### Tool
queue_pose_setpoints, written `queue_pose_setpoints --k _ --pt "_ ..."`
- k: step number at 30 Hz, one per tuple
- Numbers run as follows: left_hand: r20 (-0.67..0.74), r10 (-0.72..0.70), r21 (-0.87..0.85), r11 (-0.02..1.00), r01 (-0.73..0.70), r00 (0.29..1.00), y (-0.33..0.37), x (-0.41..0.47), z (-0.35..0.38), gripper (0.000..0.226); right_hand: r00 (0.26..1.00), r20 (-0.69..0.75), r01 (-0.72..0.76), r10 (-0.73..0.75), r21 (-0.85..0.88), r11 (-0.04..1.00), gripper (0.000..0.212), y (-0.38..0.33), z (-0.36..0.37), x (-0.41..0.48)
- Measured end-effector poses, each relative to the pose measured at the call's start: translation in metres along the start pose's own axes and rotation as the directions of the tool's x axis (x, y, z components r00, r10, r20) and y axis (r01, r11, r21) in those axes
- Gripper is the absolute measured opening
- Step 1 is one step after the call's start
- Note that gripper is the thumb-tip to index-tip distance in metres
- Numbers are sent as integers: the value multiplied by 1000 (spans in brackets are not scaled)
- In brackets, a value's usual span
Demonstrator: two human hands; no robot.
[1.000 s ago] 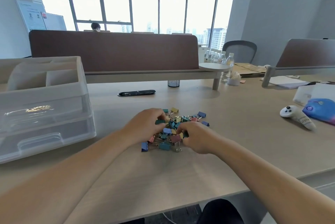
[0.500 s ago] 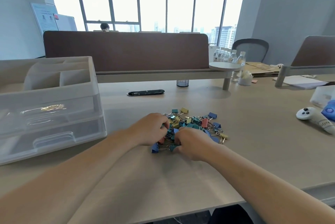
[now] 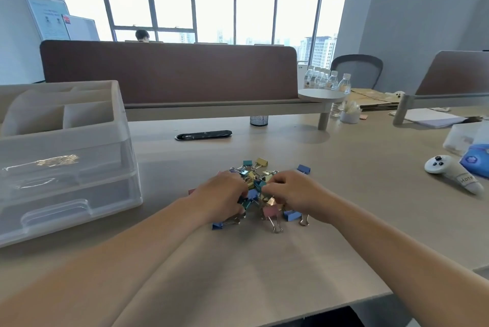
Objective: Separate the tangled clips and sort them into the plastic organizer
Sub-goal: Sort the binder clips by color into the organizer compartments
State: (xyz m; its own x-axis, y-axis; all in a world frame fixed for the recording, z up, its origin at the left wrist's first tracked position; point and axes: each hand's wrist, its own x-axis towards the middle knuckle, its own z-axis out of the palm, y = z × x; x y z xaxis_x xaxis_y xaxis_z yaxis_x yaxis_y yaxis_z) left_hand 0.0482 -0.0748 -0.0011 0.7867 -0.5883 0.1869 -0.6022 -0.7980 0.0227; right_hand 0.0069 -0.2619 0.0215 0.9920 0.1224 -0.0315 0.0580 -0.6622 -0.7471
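A tangled heap of small binder clips (image 3: 258, 181) in blue, teal, yellow and pink lies on the wooden desk in front of me. My left hand (image 3: 221, 197) rests on the heap's left side with its fingers curled into the clips. My right hand (image 3: 293, 193) covers the right side, fingertips pinching clips near the middle. A pink clip (image 3: 271, 211) and a blue clip (image 3: 291, 215) lie at the near edge, and another blue clip (image 3: 303, 168) sits apart at the far right. The clear plastic organizer (image 3: 66, 157), with top compartments and a front drawer, stands to the left.
A white hand controller (image 3: 452, 172) and a blue packet (image 3: 476, 160) lie at the right. A black cable slot (image 3: 203, 135) and a mesh cup (image 3: 258, 119) sit beyond the clips, below a brown divider (image 3: 169, 70). Water bottles (image 3: 325, 80) stand further back.
My hands have shifted over the heap, and the clips have spread, with a pink and a blue one now lying at the near edge. The camera has turned a little.
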Motion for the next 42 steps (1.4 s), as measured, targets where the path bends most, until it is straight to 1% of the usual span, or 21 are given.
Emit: queue_pose_setpoints --k 4,6,8,14,18,20,25,27,29,31,35,37,40,42 --pt "29 1 17 1000 -1 1000 1 2 1 25 998 5 -61 61 135 989 35 2 -1 4" --pt "42 1 11 1000 -2 999 2 3 2 22 997 13 -77 76 160 984 39 3 0 6" --pt "65 -2 -2 1000 2 998 3 5 1 19 996 15 -91 90 177 980 38 3 1 8" --pt "129 -15 -52 998 22 992 9 4 -5 14 996 0 -91 92 149 985 28 6 4 11" --pt "142 -5 -53 999 13 990 13 4 -8 20 997 -25 -73 76 121 990 35 4 5 9" --pt "124 -17 -84 996 28 992 13 3 -9 21 998 -31 -59 63 118 991 34 2 5 8" --pt "102 -61 -223 971 82 993 12 4 -9 20 996 -56 -54 63 159 986 22 1 4 8" --pt "121 -79 -283 953 111 989 13 4 -8 19 996 -65 -51 61 141 989 23 0 4 8" --pt "132 -85 -324 938 124 988 13 4 -5 19 997 -60 -47 54 110 993 30 -1 5 8" --pt "123 -88 -347 929 126 988 13 4 -1 20 996 -64 -56 61 86 995 38 -3 6 8" --pt "48 -125 -432 892 133 991 12 5 0 20 995 -58 -78 81 51 996 34 -6 7 12" --pt "2 -153 -484 865 135 988 11 6 -2 17 995 -50 -80 86 101 992 36 -7 7 12" --pt "-36 -189 -525 839 142 981 8 7 -6 15 996 -30 -74 83 236 969 33 -10 6 13" --pt "-53 -194 -544 828 135 980 6 7 -11 13 996 -23 -74 83 263 962 35 -14 5 17"
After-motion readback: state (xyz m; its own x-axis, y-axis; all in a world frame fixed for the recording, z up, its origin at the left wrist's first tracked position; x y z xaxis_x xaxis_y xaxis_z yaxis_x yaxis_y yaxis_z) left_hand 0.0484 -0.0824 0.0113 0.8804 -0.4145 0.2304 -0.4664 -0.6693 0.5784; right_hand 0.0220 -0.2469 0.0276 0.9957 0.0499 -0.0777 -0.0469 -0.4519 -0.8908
